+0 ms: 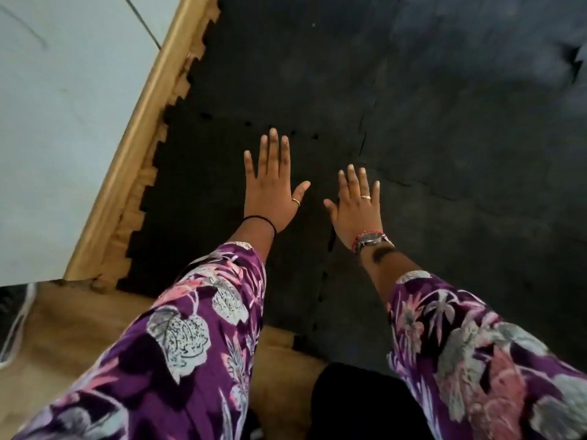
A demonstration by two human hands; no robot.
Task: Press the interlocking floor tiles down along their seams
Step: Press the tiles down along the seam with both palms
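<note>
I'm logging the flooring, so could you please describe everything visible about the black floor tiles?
The floor tiles are dark, matte and foam-like, with toothed puzzle edges. Seams run between them; one meets a crossing seam just ahead of the right hand. Their jagged left edge lies beside a wooden skirting board. They lie flat, and both the left hand and the right are spread open, palms down, over them.

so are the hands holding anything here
Nothing is held: the left hand and right hand are spread open, palms down on the black floor tiles.
</note>
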